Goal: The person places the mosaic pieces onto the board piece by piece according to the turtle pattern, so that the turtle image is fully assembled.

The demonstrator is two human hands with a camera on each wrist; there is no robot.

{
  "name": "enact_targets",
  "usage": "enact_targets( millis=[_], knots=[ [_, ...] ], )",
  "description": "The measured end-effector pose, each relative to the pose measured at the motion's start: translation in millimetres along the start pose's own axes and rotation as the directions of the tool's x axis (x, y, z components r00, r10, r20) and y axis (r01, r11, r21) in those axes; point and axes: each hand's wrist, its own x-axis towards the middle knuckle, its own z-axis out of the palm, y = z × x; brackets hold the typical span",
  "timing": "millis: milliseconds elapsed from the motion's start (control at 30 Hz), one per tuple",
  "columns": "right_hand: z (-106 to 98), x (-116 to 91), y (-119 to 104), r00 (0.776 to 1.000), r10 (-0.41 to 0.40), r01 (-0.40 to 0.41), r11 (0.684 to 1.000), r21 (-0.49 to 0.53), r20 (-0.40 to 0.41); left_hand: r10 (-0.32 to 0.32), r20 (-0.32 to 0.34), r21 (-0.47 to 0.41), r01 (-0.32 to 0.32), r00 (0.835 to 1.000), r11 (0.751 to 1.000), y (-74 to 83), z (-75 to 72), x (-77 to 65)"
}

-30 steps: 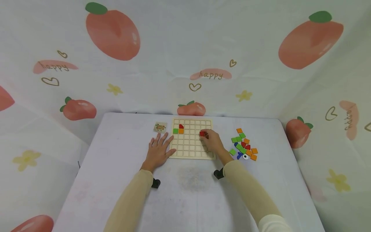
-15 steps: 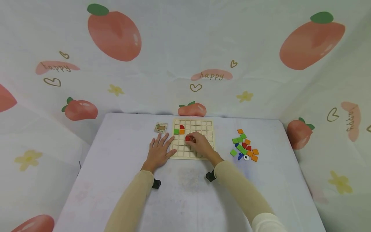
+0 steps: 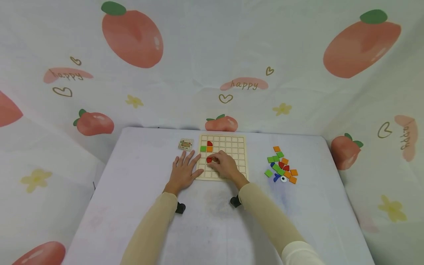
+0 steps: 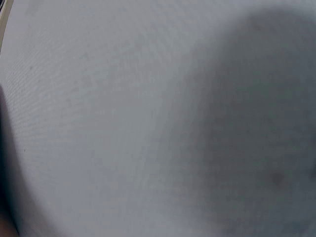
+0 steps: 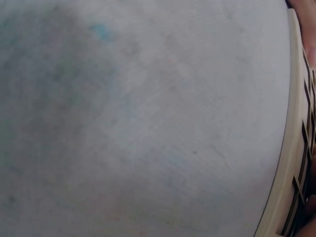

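A wooden grid board (image 3: 236, 147) lies towards the back of the white table. Thumb and fingers of my right hand (image 3: 226, 166) pinch a small red tile (image 3: 209, 160) low over the board's left half; the fingers partly cover it. My left hand (image 3: 182, 173) lies with fingers spread on the table, fingertips and thumb right at the board's left edge. Set in the grid's upper left are a green square tile (image 3: 203, 148), an orange square tile (image 3: 209, 149) beside it and a red quarter-round tile (image 3: 209, 143) above the orange one.
A small picture card (image 3: 186, 144) lies left of the board, just beyond the left fingertips. To the right is a loose group of tiles: several orange squares (image 3: 293, 180), green squares (image 3: 268, 173), red rounded pieces (image 3: 286, 168), blue pieces (image 3: 276, 177) and a white eye-like disc (image 3: 283, 179).
My right hand has carried the red tile leftwards across the board, from its right side to the left half. The left hand has stayed in place at the board's edge.
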Motion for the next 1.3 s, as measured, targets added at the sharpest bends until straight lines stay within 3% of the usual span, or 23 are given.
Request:
enact_targets(
  millis=[300,833,1100,1200,1300],
  knots=[
    [2,-1,-4,1.0,0.012,-0.012,0.998,-0.063,-0.006,-0.004,0.002,0.011,0.004,1.0,1.0,-0.9,1.1,0.2],
    [0,-3,-3,0.999,0.033,-0.033,0.999,-0.021,-0.033,-0.011,0.029,0.02,0.01,1.0,1.0,0.5,1.4,1.9],
    [-6,-4,-7,0.999,0.041,-0.041,0.999,0.006,0.0,-0.021,0.033,0.036,0.02,0.999,0.999,-0.6,3.1,3.0],
    [-14,-7,-10,1.0,0.001,-0.001,1.0,-0.028,-0.009,-0.021,0.033,0.022,0.02,0.999,1.0,-0.7,3.1,2.7],
    [-22,-12,-12,0.996,-0.083,0.077,0.989,-0.124,-0.041,-0.017,0.024,0.012,0.017,1.0,1.0,-1.3,3.4,1.9]
  ],
)
